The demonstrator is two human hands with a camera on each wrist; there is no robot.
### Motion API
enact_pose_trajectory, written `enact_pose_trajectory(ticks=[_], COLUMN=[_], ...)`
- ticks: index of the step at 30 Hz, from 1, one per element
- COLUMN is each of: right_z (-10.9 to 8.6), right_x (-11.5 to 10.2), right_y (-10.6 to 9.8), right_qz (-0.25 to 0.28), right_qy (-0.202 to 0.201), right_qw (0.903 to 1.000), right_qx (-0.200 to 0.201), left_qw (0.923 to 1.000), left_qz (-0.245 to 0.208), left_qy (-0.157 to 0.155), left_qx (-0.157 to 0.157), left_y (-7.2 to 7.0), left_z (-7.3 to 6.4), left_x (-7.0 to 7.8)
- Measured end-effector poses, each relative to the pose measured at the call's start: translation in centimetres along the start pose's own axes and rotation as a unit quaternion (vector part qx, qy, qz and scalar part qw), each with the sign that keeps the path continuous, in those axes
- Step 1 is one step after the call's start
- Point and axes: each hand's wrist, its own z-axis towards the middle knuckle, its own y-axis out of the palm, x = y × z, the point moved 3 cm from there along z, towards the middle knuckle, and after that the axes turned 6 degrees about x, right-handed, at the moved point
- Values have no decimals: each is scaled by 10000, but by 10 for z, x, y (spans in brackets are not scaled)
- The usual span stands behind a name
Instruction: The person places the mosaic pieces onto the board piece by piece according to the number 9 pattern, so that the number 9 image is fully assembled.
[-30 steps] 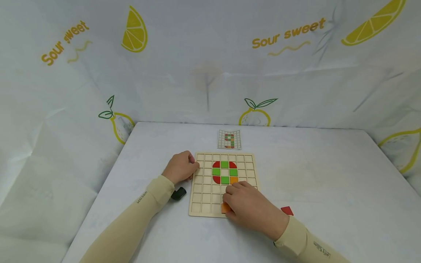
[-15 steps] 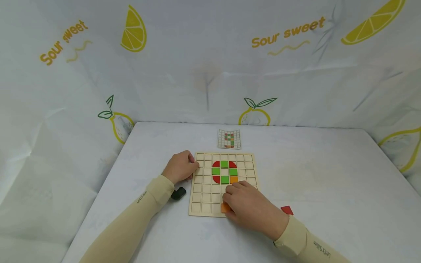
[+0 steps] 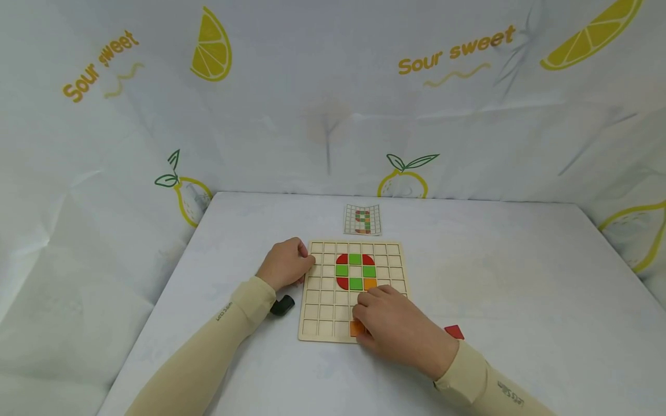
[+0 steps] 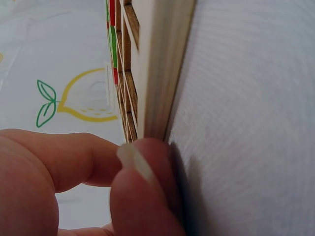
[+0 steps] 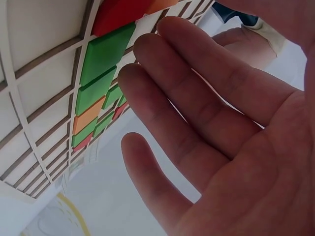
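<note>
A square wooden grid board (image 3: 317, 297) lies flat on the table, with red, green and orange tiles in its cells. At its left edge, my left hand (image 3: 286, 264) grips the rim; in the left wrist view the thumb and fingers meet at the board's side (image 4: 160, 83). Over the lower right part lies my right hand (image 3: 392, 323), thumb and index finger bent down beside an orange tile (image 3: 356, 329) in the bottom row. From the right wrist, a red tile (image 5: 118, 14) next to it shows under the fingers; the exact contact is partly hidden.
A loose red tile (image 3: 454, 333) lies on the table beside the right wrist. Behind the board is a small pattern card (image 3: 362, 221). A black device (image 3: 282, 306) sits by the left cuff. White printed fabric (image 3: 260, 138) hangs behind the table.
</note>
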Motion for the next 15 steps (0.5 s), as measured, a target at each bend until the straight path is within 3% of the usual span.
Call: enact_pose_trajectory(ticks=[9, 15], right_z=[-9, -28], right_x=[13, 32], right_y=[-11, -19], right_qz=[135, 208], right_qy=[409, 809], right_qw=[9985, 9952], right_qx=[-336, -507], left_qw=[10000, 10000], left_qz=[-49, -34], left_qy=[-37, -40], left_qx=[-35, -33], left_y=[2, 1], left_z=[-2, 0], left_x=[3, 1])
